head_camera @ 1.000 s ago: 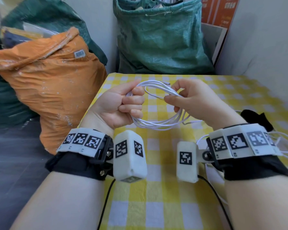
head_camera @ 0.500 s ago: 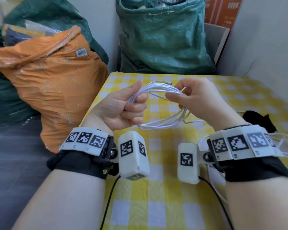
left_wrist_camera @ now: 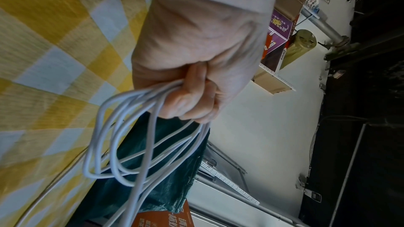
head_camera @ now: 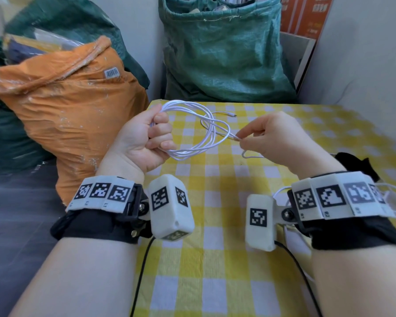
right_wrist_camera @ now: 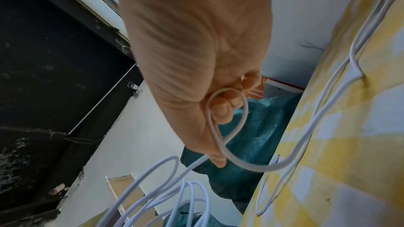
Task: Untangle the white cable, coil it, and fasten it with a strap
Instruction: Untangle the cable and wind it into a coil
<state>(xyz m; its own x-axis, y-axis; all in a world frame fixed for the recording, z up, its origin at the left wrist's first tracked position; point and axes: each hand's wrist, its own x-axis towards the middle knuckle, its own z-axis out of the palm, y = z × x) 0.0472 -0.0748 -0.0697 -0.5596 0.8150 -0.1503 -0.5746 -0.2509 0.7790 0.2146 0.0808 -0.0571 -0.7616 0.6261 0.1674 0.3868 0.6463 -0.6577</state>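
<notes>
One white cable (head_camera: 193,131), several loops, held above the checked counter (head_camera: 215,259). Left hand (head_camera: 144,139) fisted around the bundled loops; right hand (head_camera: 273,136) pinching a single strand between thumb and fingertips. Two green sacks, one orange sack (head_camera: 66,99) behind. Right wrist view only: more cable lying slack on the counter. Head view only: black item (head_camera: 357,164) past the right wrist.

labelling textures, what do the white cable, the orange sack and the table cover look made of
White cable: smooth matte plastic sheath, bends in soft loops. Orange sack: probably woven plastic, shiny, crinkled, scuffed white. Table cover: seemingly woven cloth, yellow-and-white check, visible weave in the left wrist view.
</notes>
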